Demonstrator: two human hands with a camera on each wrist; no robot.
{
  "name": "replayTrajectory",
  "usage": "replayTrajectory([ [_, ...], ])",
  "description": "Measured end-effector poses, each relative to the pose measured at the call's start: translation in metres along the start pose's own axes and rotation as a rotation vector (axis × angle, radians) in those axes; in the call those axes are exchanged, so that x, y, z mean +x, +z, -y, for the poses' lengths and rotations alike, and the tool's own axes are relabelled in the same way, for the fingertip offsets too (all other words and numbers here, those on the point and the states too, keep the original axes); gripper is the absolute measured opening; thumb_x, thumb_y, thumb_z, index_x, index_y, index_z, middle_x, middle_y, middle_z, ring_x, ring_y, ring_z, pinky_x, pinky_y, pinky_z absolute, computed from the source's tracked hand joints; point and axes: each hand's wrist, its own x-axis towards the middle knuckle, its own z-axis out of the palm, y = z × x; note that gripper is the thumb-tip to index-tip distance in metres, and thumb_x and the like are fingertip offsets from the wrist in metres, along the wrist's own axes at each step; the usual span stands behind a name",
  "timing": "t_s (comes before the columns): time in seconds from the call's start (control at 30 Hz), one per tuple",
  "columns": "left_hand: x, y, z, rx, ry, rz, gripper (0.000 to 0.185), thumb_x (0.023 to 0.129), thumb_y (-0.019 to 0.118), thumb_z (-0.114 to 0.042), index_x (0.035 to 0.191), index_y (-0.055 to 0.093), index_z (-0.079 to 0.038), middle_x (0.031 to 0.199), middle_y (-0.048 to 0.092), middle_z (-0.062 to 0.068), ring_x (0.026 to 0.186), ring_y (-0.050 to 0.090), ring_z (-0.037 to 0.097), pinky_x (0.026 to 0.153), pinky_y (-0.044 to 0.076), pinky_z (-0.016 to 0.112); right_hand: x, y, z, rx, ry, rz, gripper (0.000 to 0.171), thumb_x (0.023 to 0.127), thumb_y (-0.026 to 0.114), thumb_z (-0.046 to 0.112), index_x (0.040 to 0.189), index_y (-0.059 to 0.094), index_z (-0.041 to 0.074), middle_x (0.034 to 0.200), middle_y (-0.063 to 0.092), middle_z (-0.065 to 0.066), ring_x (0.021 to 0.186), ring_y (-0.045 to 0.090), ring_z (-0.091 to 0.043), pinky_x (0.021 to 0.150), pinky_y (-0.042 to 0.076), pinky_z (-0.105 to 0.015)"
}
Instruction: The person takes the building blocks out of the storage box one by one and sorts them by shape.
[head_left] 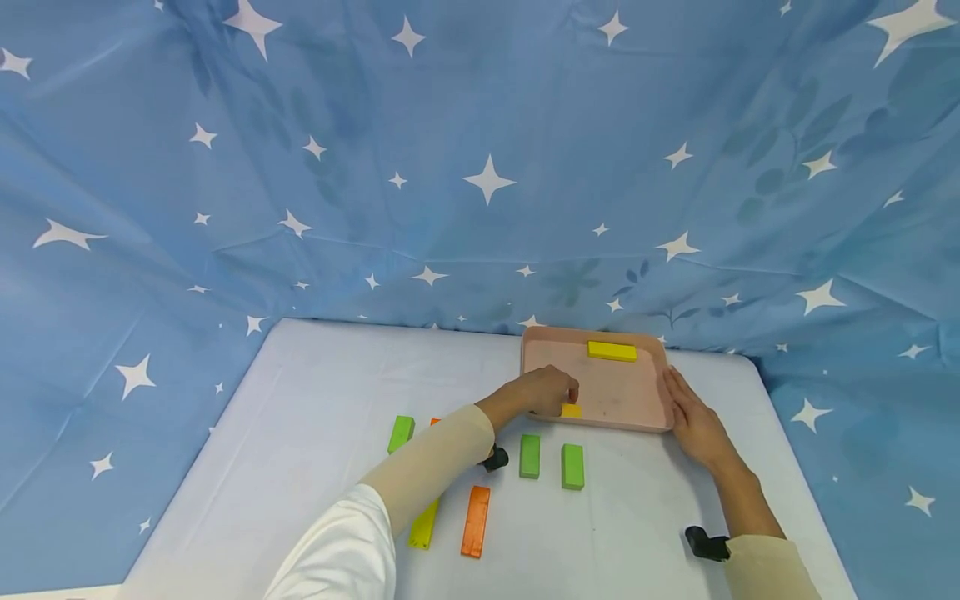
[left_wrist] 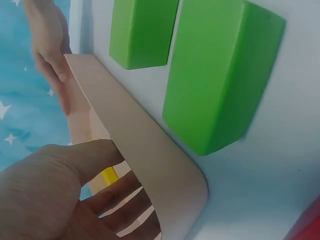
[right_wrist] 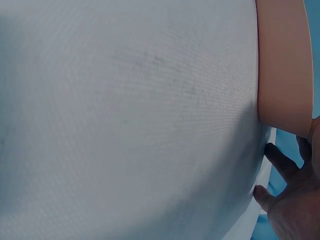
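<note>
A shallow pink tray (head_left: 607, 423) stands at the back right of the white table. My left hand (head_left: 546, 390) reaches over its near-left corner, curled fingers down on a yellow-orange block (head_left: 572, 411) by the near wall. In the left wrist view, the thumb and fingers (left_wrist: 90, 160) dip behind the tray's wall (left_wrist: 150, 155), which hides the fingertips. A bright yellow block (head_left: 612, 351) lies along the tray's far wall. With fingers extended, my right hand (head_left: 693, 421) rests against the tray's right side; the right wrist view shows its fingers (right_wrist: 282, 162) spread beside the tray corner (right_wrist: 285, 90).
Two green blocks (head_left: 529, 456) (head_left: 572, 466) lie just in front of the tray. Nearer me are an orange block (head_left: 475, 522) and a yellow block (head_left: 423, 527). Another green block (head_left: 401, 432) lies left of my forearm, which partly covers an orange piece (head_left: 435, 422). A starry blue curtain (head_left: 450, 208) hangs behind.
</note>
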Motion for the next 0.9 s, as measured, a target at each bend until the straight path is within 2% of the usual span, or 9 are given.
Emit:
replayTrajectory([
  [0.17,0.0028,0.0006,-0.0011,0.003,-0.020,0.016,0.024,0.099,0.066,-0.011,0.120,0.071,-0.020,0.119,0.070,-0.004,0.094,0.057,0.012,0.078,0.049,0.023,-0.0010,0.0002,0.0006,0.004,0.002,-0.002,0.054,0.113,0.033,0.014,0.165,0.020,0.005,0.172,0.015,-0.020,0.153,0.022,-0.052,0.117,0.024,-0.070],
  [0.4,0.0050,0.0013,-0.0023,-0.041,-0.051,0.035,0.025,0.100,0.064,-0.010,0.121,0.071,-0.021,0.121,0.069,-0.004,0.096,0.056,0.012,0.073,0.049,0.022,-0.0021,0.0002,0.0009,0.009,-0.006,-0.013,0.054,0.113,0.032,0.013,0.165,0.020,0.004,0.173,0.015,-0.019,0.154,0.022,-0.052,0.118,0.023,-0.069],
  [0.73,0.0039,0.0003,-0.0037,-0.042,-0.043,0.056,0.027,0.101,0.061,-0.005,0.120,0.069,-0.021,0.120,0.067,-0.003,0.098,0.054,0.012,0.073,0.048,0.022,-0.0033,-0.0018,0.0061,0.016,-0.013,-0.019,0.053,0.113,0.032,0.015,0.164,0.023,0.003,0.172,0.017,-0.020,0.153,0.023,-0.052,0.117,0.024,-0.069],
  [0.9,0.0041,0.0018,-0.0033,-0.035,-0.025,0.041,0.024,0.100,0.063,-0.005,0.116,0.068,-0.022,0.114,0.067,-0.004,0.096,0.055,0.013,0.076,0.046,0.022,-0.0043,-0.0016,0.0059,0.014,-0.008,-0.018,0.053,0.114,0.032,0.016,0.164,0.023,0.002,0.172,0.016,-0.020,0.153,0.023,-0.052,0.118,0.024,-0.069],
])
